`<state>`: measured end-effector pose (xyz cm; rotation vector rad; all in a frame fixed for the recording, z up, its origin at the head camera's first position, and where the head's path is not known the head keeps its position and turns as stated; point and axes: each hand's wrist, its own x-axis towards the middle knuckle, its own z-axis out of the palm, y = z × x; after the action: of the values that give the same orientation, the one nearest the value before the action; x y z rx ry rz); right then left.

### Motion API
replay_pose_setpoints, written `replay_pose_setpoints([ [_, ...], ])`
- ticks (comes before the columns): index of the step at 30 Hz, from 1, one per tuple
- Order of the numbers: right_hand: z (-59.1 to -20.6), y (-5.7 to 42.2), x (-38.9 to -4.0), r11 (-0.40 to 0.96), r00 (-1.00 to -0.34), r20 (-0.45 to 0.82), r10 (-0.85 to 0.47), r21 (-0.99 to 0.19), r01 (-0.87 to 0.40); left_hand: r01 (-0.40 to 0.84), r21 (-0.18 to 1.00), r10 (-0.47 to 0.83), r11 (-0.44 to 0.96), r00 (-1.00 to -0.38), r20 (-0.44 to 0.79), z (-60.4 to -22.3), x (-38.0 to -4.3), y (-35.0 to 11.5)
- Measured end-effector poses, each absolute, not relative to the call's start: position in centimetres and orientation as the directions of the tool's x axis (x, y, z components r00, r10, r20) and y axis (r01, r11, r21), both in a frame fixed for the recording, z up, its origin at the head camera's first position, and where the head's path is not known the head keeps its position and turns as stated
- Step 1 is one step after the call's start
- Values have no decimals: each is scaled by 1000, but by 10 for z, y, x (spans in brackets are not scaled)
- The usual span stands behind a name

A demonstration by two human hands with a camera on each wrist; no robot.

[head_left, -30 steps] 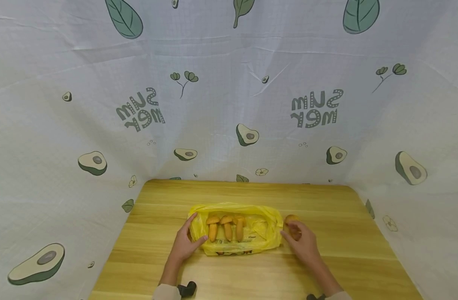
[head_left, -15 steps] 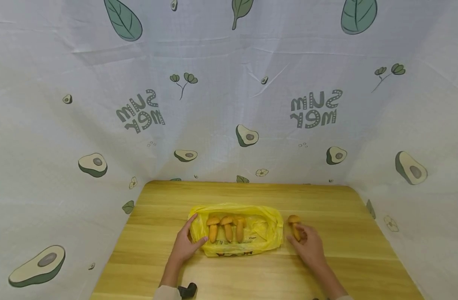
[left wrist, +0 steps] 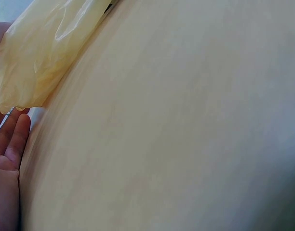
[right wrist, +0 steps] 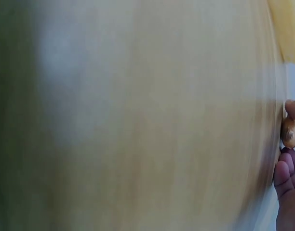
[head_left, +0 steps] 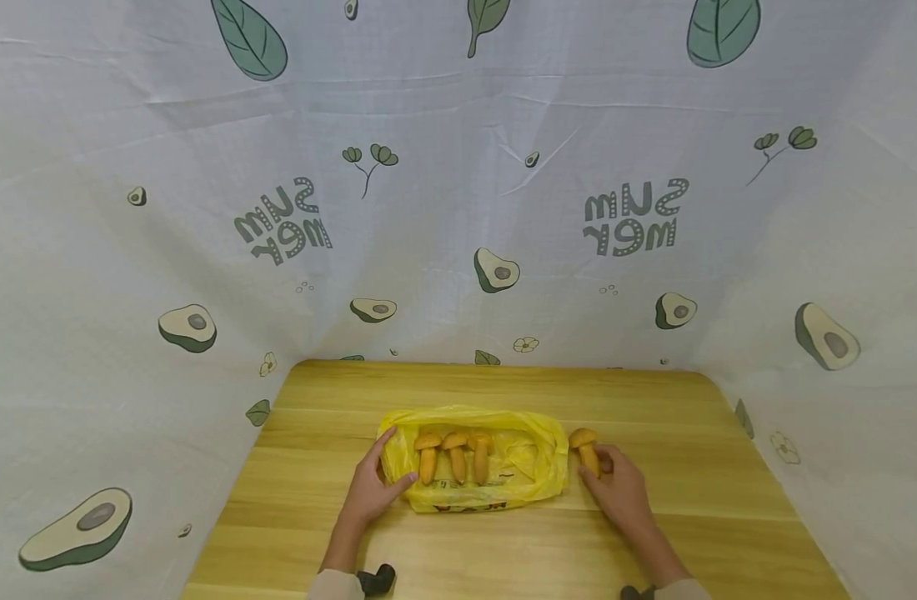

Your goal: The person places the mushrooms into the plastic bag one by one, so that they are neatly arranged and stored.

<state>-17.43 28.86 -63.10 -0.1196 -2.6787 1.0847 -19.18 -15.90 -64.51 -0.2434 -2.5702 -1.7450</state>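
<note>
A yellow plastic bag (head_left: 503,497) lies spread with its mouth facing up, three orange-brown mushrooms (head_left: 457,457) side by side in it. At its left end my left hand (head_left: 370,487) holds the bag, thumb on the near side and fingers along the far left side. The left wrist view shows those fingers (left wrist: 17,137) close against the plastic bag (left wrist: 46,53). To the bag's right, my right hand (head_left: 619,492) pinches the lower stem of another mushroom (head_left: 584,446), its cap pointing away. In the right wrist view the stem's end (right wrist: 289,134) shows between thumb and fingers.
Everything rests on a wood-grain table (head_left: 699,467). A white cloth (head_left: 428,200) printed with avocados and leaves hangs behind the table and along both sides.
My right hand has shifted slightly right and nearer, now pinching the stem low, so more of the mushroom shows. The left hand and the bag stay in place.
</note>
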Motion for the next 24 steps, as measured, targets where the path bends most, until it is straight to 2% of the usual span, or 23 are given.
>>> replay_pose_setpoints([
  [6,-633,289,-177,698,-961,191,202,-716,5,140,927,101,347,-989,111,-646,-192,-158],
  [14,-634,291,-172,642,-945,234,230,-766,-33,134,927,101,350,-989,104,-645,-192,-158],
  [24,-625,294,-166,635,-950,188,248,-773,13,131,930,109,343,-989,99,-645,-191,-158],
])
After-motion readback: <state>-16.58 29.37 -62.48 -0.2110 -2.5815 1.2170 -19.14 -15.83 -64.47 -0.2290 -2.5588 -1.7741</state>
